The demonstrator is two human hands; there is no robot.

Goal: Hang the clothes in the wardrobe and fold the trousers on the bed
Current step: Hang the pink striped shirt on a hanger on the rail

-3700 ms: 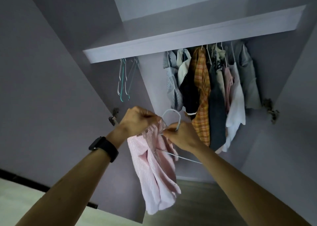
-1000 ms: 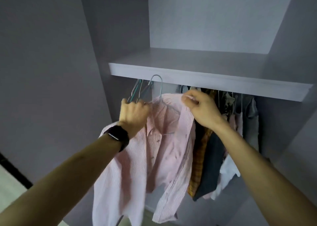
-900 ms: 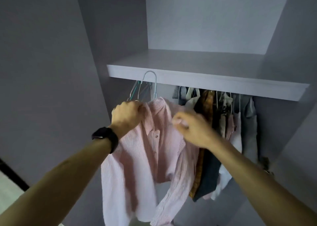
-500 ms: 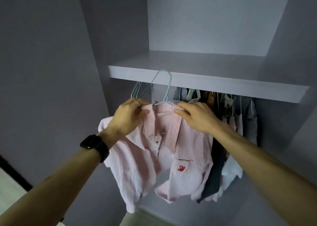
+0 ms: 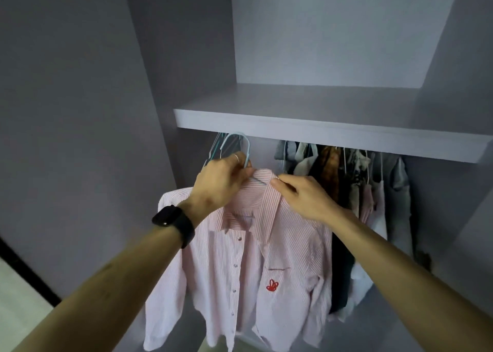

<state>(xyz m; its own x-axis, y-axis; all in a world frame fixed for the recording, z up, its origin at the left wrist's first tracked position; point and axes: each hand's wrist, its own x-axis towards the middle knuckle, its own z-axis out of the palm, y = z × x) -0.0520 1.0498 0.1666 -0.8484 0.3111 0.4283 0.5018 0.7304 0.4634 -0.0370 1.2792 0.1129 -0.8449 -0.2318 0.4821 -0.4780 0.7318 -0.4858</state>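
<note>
Gripping hanger (image 5: 238, 144) neck w/ left hand (image 5: 221, 182), person pinches pink shirt (image 5: 253, 261) collar w/ right hand (image 5: 302, 198). Vs. half a sec ago, hook sits lower, under shelf (image 5: 320, 130), left of hung clothes (image 5: 346, 175); shirt front hangs flatter.

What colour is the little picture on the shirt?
Red. The little picture sits on the chest of the pink-and-white striped shirt, clearest in the head view.

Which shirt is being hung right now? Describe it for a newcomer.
Look under the wardrobe's grey shelf, left of the row of hanging clothes. The pink striped shirt is there on a pale blue hanger, left hand and right hand at its collar. Only it has a small red emblem on the chest.
</note>
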